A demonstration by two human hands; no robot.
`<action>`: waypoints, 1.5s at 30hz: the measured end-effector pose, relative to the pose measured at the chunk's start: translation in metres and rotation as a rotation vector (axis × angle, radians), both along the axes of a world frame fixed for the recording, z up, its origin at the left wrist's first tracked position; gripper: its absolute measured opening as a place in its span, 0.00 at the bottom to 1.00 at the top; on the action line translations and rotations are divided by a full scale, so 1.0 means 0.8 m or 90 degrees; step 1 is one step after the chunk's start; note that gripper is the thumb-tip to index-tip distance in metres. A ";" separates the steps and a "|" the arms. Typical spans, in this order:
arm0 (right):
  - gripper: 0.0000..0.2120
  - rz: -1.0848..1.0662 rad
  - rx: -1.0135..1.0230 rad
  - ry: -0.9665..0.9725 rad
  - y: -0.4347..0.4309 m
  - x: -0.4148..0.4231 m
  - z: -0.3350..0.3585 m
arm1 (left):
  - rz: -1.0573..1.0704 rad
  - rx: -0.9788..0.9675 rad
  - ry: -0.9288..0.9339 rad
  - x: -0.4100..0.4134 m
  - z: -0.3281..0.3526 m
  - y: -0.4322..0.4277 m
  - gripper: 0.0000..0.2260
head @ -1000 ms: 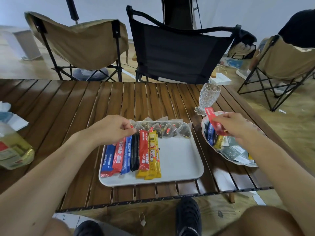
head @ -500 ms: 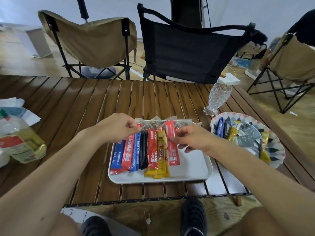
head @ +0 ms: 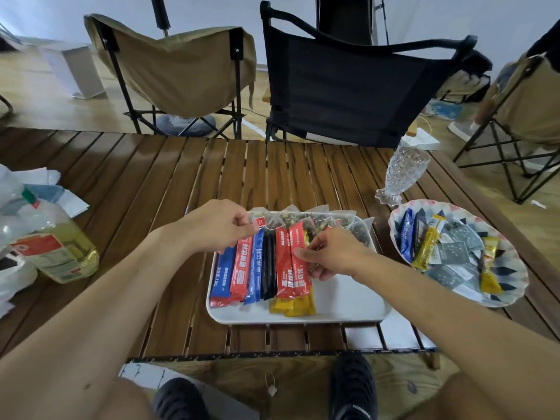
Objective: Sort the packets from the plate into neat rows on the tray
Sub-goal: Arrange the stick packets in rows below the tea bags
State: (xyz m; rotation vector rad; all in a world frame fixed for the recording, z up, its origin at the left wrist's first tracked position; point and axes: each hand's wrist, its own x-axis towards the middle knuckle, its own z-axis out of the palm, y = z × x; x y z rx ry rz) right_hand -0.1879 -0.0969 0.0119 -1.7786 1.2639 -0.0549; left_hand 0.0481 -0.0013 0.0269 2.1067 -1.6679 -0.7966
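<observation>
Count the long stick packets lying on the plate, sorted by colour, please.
Blue packet: 1
Black packet: 1
Yellow packets: 2
Total: 4 long packets on the plate

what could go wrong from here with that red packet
1. The red packet in the right hand overlaps the yellow packets; the row may end stacked, not neat.
2. The tea bags crowd the tray rim beside that hand; a nudge could tip one off.
3. The glass stands near the plate; reaching could knock it.
</observation>
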 end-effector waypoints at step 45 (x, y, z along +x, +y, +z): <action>0.23 -0.085 -0.358 0.282 -0.115 -0.197 0.013 | -0.042 0.001 -0.090 -0.075 0.006 -0.054 0.14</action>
